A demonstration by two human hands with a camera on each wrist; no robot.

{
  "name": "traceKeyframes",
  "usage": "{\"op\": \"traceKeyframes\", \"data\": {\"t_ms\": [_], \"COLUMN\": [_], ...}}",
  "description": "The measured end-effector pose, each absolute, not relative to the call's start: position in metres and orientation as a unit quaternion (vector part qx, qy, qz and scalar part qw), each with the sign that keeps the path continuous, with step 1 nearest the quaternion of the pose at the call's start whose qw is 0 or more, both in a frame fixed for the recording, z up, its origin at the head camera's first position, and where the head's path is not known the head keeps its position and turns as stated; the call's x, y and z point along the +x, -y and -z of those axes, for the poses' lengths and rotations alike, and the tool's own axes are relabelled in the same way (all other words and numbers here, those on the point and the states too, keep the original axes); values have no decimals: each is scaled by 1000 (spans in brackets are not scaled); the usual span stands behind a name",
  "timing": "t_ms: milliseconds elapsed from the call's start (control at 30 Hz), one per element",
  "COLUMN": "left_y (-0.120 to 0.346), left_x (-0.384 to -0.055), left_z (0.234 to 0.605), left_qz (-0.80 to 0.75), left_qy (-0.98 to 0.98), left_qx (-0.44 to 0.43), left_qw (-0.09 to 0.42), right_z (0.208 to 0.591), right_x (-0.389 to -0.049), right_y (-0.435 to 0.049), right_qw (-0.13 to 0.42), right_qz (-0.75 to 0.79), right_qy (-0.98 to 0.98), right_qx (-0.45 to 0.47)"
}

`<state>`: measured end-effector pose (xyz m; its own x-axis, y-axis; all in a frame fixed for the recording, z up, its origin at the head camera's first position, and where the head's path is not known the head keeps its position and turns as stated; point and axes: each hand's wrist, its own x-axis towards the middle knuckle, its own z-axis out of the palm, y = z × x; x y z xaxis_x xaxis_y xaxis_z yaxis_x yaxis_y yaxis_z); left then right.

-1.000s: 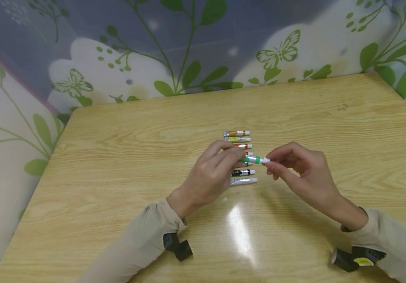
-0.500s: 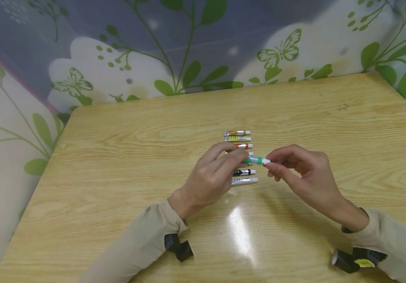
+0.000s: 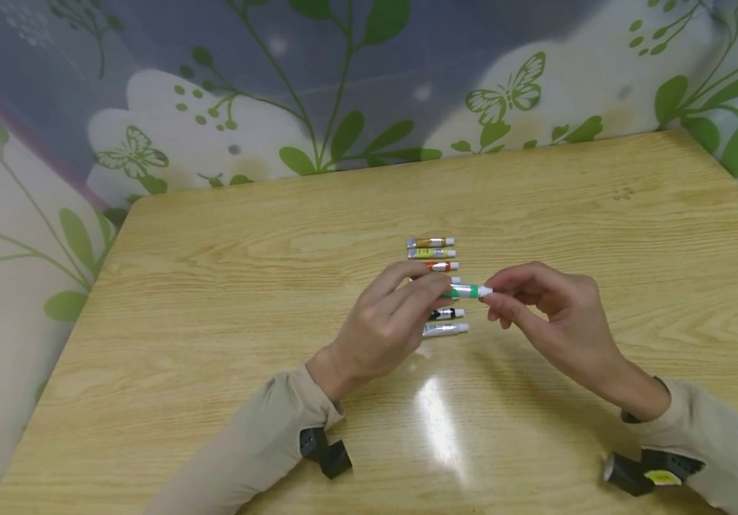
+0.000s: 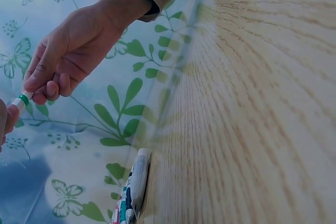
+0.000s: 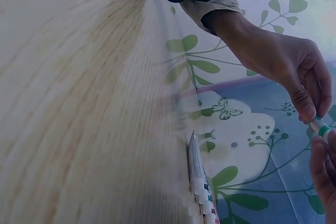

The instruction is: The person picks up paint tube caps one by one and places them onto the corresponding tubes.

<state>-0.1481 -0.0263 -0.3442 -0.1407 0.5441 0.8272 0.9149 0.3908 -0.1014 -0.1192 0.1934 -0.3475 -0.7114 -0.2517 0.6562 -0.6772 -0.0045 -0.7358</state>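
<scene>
My left hand [image 3: 382,322] holds a small green paint tube [image 3: 464,290] above the table, its capped end pointing right. At that end, the thumb and fingertips of my right hand [image 3: 549,315] pinch the white cap [image 3: 485,292]. The cap sits against the tube's green shoulder. Beneath the left hand lies a column of paint tubes, partly hidden by it: an ochre tube [image 3: 432,242], a yellow tube [image 3: 432,252], a red tube [image 3: 443,266], a black tube [image 3: 448,313] and a silver-white tube [image 3: 444,329]. Both wrist views show the hands meeting at the green tube.
The wooden table [image 3: 214,286] runs back to a wall covering [image 3: 382,86] printed with leaves and butterflies. Black wrist devices [image 3: 327,450] are strapped over the beige sleeves. A bright light reflection lies on the tabletop near the front.
A second ago a thin white neck showed between the green tube and the cap; now the cap is closer against the tube. The left hand has shifted slightly right.
</scene>
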Motion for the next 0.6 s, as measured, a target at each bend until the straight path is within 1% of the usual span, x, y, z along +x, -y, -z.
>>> {"op": "traceKeyframes", "data": {"t_ms": [600], "left_y": [26], "left_x": [-147], "left_z": [344], "left_qz": [223], "left_qy": [719], "left_qx": [-507], "left_qw": [420], "right_z": [349], "right_x": [-120], "right_y": [-194], "right_qw": [173], "right_qz": [-622], "right_qy": [682], "right_qx": [343]}}
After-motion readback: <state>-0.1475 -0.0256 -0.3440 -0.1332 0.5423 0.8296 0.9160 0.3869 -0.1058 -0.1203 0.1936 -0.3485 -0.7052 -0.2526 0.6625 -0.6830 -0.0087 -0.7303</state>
